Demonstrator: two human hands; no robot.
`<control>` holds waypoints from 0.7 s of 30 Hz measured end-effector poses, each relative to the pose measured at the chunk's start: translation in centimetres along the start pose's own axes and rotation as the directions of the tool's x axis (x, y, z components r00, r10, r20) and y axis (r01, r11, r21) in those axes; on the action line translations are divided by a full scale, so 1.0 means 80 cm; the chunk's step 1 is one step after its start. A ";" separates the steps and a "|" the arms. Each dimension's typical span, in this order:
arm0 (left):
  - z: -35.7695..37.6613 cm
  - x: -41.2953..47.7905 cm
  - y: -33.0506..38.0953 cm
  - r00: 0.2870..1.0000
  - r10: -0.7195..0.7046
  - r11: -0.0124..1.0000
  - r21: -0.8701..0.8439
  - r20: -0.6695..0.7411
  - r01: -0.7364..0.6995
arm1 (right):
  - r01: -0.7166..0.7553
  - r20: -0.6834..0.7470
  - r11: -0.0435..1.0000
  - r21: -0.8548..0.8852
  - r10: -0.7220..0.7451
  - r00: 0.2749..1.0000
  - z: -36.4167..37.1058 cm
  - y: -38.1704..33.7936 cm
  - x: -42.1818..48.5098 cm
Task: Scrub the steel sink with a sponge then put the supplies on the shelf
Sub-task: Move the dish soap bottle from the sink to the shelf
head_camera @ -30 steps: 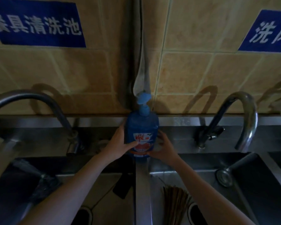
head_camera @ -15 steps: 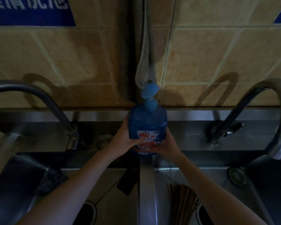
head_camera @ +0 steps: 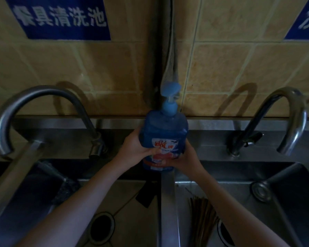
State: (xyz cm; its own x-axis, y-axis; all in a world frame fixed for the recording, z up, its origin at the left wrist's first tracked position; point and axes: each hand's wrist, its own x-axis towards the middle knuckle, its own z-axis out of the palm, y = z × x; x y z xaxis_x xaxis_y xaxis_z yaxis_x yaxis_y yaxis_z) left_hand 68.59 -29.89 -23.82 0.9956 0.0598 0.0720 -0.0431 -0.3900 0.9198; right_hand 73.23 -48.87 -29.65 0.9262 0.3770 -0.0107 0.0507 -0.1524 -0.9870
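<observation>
Colours at the sink, dim light.
Bottle (head_camera: 163, 129) deep blue, pump (head_camera: 170, 89) paler blue, label (head_camera: 165, 151) red and white. Wall tiles (head_camera: 114, 72) tan, pale grout grid. Sign (head_camera: 61, 18) dark blue, white characters. Sink (head_camera: 239, 175) grey steel.

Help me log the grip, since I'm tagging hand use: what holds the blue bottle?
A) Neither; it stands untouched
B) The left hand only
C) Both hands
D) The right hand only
C: the left hand and the right hand both curl round the lower part of the bottle, one on each side of its label.
</observation>
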 end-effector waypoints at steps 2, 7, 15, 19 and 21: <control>-0.017 -0.018 0.015 1.000 0.016 1.000 -0.004 -0.018 -0.016 | 0.017 0.008 1.000 0.004 -0.017 1.000 0.010 -0.025 -0.011; -0.071 -0.074 0.054 0.995 0.039 0.999 -0.017 -0.093 -0.041 | 0.081 0.063 0.997 0.003 -0.081 0.995 0.049 -0.089 -0.041; -0.184 -0.168 0.110 0.967 0.060 0.994 -0.070 -0.248 -0.079 | 0.278 0.210 0.959 -0.043 -0.264 0.941 0.138 -0.199 -0.082; -0.247 -0.223 0.135 0.922 0.085 0.996 0.019 -0.378 -0.084 | 0.326 0.295 0.945 -0.018 -0.307 0.905 0.197 -0.251 -0.098; -0.279 -0.253 0.140 0.903 0.093 0.995 0.064 -0.421 -0.073 | 0.363 0.336 0.932 -0.006 -0.340 0.878 0.230 -0.276 -0.107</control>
State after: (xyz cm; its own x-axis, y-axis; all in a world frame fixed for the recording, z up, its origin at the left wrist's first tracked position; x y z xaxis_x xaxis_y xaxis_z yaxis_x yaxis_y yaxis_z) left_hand 46.08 -14.96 -6.35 0.8596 0.4042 0.3125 -0.1099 -0.4510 0.8857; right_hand 57.30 -31.89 -10.73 0.6708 0.6899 0.2721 0.3851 -0.0105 -0.9228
